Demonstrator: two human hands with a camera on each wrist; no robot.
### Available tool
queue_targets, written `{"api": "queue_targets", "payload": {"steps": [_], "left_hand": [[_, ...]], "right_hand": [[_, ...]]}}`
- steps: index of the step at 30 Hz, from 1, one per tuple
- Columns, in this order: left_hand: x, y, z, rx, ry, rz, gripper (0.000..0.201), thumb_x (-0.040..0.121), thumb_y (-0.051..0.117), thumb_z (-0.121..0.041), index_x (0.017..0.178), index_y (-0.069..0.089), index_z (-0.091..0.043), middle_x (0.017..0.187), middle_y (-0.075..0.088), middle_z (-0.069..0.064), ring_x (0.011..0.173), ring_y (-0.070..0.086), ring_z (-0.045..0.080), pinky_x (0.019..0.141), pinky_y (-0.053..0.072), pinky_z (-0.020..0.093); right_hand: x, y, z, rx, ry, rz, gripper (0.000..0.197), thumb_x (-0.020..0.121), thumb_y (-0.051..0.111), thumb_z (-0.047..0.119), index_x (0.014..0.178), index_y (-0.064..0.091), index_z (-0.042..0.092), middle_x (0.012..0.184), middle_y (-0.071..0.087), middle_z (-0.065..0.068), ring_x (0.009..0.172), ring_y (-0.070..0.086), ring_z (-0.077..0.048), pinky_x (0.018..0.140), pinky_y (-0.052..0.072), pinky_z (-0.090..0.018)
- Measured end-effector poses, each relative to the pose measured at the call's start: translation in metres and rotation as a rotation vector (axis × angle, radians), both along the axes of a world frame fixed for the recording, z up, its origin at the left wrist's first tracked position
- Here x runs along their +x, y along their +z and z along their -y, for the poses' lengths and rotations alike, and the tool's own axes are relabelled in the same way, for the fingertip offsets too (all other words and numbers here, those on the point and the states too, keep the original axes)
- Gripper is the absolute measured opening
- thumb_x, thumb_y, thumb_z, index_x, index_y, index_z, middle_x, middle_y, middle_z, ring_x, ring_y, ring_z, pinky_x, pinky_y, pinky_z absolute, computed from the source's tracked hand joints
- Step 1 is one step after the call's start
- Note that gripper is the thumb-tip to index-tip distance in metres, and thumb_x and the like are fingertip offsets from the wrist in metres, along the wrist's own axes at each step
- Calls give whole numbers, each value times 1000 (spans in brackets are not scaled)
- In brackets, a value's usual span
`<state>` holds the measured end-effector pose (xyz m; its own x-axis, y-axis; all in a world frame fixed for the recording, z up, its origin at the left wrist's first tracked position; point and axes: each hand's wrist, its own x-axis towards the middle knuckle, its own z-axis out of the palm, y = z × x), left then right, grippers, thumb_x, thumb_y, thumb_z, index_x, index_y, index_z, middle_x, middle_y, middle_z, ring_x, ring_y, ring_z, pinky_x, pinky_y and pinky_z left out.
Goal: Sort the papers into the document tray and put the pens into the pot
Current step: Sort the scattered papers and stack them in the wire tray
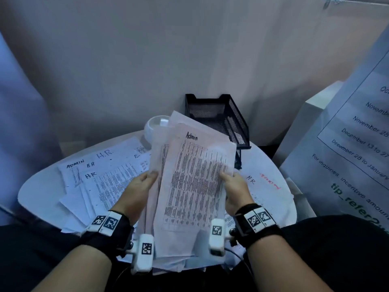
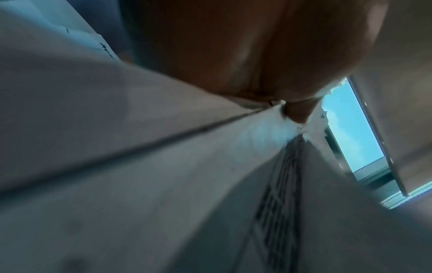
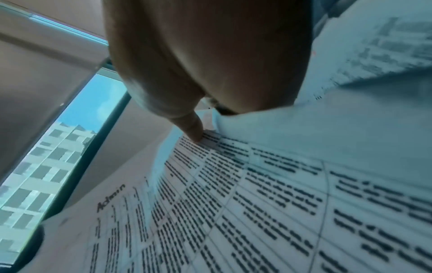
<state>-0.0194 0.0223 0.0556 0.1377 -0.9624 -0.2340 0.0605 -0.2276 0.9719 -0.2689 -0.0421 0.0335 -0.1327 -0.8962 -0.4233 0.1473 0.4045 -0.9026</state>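
Note:
I hold a sheaf of printed papers (image 1: 193,175) up over the round white table (image 1: 35,190); the top sheet is headed "Admin" (image 3: 110,201). My left hand (image 1: 145,182) pinches the sheaf's left edge, and my right hand (image 1: 229,182) grips its right edge, thumb on the print (image 3: 194,133). The left wrist view shows the left hand (image 2: 280,105) on blurred paper edges (image 2: 163,147). More papers (image 1: 101,171) marked "H.R." and "ADMIN" lie spread on the table. A black mesh document tray (image 1: 219,119) stands at the back. A white pot (image 1: 153,127) sits left of it, partly hidden by the sheaf. No pens are visible.
A large printed notice (image 1: 353,144) leans on a white box at the right. A plain wall stands close behind the table. A sheet marked "HR" with red writing (image 1: 265,182) lies on the table's right side. My dark-clothed lap fills the bottom.

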Motion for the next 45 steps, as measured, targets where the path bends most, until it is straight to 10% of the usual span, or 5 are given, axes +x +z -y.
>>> {"api": "queue_targets", "payload": {"steps": [12, 20, 26, 32, 45], "left_hand": [[-9, 35, 2, -175, 182, 283, 30, 91, 60, -1, 63, 63, -11, 56, 63, 5, 55, 61, 22, 63, 48, 37], [-5, 28, 1, -241, 92, 33, 43, 74, 64, -5, 116, 65, -13, 105, 78, 6, 100, 74, 20, 81, 59, 31], [-6, 11, 6, -151, 183, -39, 41, 72, 58, -10, 111, 62, 2, 111, 71, 27, 107, 67, 46, 97, 53, 63], [-15, -2, 7, -59, 240, -24, 31, 93, 45, 4, 109, 70, -7, 98, 79, 12, 96, 74, 35, 80, 59, 45], [-21, -5, 10, -130, 130, 152, 21, 93, 66, -6, 108, 69, -19, 105, 76, 7, 101, 71, 26, 88, 59, 46]], "right_hand": [[22, 57, -16, -626, 15, -23, 10, 99, 59, 6, 104, 64, 13, 102, 73, -8, 97, 69, -20, 81, 59, -29], [27, 35, -21, -581, -27, 9, 23, 87, 59, 24, 107, 53, 13, 101, 62, -11, 91, 62, -21, 75, 58, -36], [38, 9, -30, -387, -144, 84, 30, 93, 47, 19, 116, 64, 13, 111, 71, -7, 108, 64, -28, 94, 52, -46], [34, 0, -21, -433, -293, 12, 27, 99, 58, 12, 73, 54, 16, 70, 56, 3, 61, 50, -8, 63, 45, -27], [39, -7, -18, -440, -110, -23, 21, 100, 40, 1, 97, 57, 14, 87, 60, -5, 71, 53, -12, 63, 46, -30]]}}
